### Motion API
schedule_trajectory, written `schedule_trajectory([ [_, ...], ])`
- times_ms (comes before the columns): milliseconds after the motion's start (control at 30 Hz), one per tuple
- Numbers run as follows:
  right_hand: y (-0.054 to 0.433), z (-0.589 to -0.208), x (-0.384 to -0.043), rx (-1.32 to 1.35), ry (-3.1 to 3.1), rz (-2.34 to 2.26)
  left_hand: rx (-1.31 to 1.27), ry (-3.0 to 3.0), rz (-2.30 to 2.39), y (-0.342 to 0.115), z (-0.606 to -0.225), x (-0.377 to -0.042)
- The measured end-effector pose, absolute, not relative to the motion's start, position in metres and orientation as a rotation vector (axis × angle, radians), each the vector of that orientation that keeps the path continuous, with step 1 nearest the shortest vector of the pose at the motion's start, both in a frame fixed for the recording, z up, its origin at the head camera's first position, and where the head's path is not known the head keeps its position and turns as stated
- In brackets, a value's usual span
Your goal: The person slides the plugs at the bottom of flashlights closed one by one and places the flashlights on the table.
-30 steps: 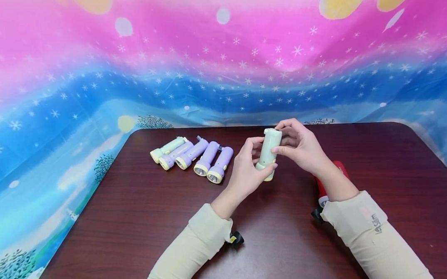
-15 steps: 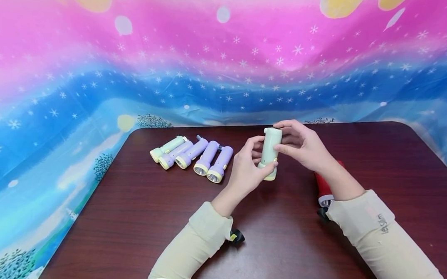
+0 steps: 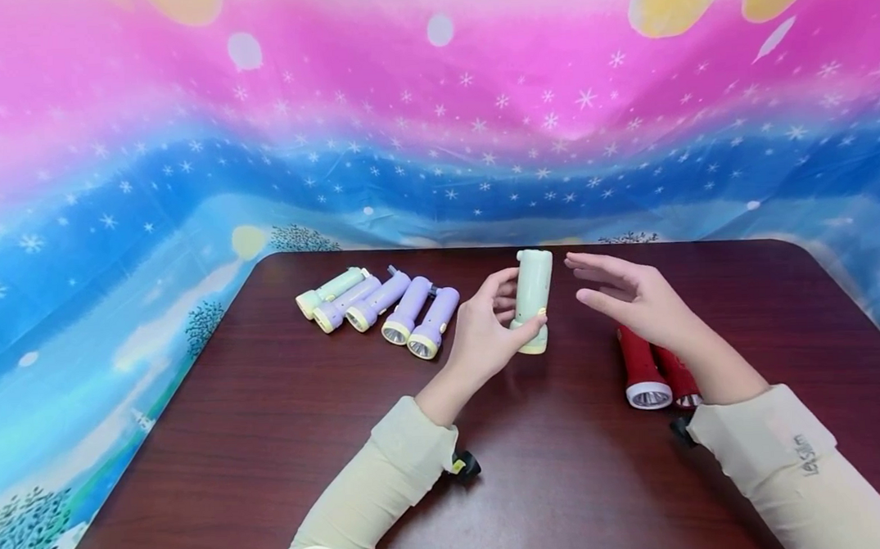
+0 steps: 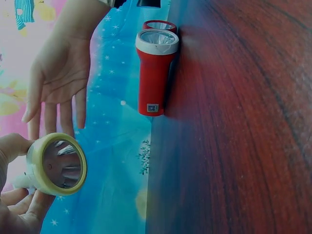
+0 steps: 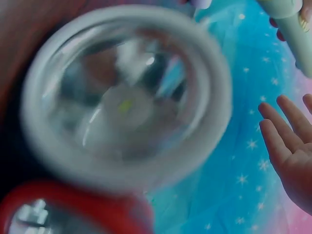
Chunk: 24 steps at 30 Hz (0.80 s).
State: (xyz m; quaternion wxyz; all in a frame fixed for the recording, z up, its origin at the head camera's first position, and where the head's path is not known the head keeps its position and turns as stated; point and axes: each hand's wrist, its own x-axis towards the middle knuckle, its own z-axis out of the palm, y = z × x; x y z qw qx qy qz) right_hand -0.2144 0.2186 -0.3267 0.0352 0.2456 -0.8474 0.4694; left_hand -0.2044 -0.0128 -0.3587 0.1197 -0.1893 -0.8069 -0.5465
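Sleeves [image 3: 411, 448] first: cuffs folded back off both wrists, so nothing drags on the table [image 3: 234, 447]. A bit further out, two red flashlights [image 3: 641, 360] lie side by side, one partly hidden by my right forearm. I'd mind that arm, a careless dip could knock them.

Now the grip. My left hand [image 3: 486, 326] has the green flashlight [image 3: 533, 287] upright above the wood, lens [image 4: 62, 164] down, thumb in front and fingers behind, low near the head. Probably steady enough, but my thumb tip is right by the yellow button [image 3: 542, 312], so imo squeeze the body, not that. Also don't let the rim bump the wood.

My right hand [image 3: 632, 293] is empty, fingers stretched out, near the flashlight but not touching, which should leave room to turn it.

Off to the left, four purple flashlights [image 3: 433, 322] and another green one [image 3: 330, 294] make a slanted row; I'd give those elbow room. Snowflake curtain [image 3: 479, 166] behind everything.
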Motion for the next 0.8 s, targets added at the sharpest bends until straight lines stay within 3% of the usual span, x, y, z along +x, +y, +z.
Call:
schedule_trajectory([
  [333, 0.249, -0.340, -0.208, 0.612, -2.768, 1.235, -0.538, -2.385, -1.650, -0.011, -0.360, -0.202],
  [800, 0.291, -0.358, -0.197, 0.759, -2.861, 0.984, -0.505, -2.431, -1.763, -0.002, -0.365, -0.202],
])
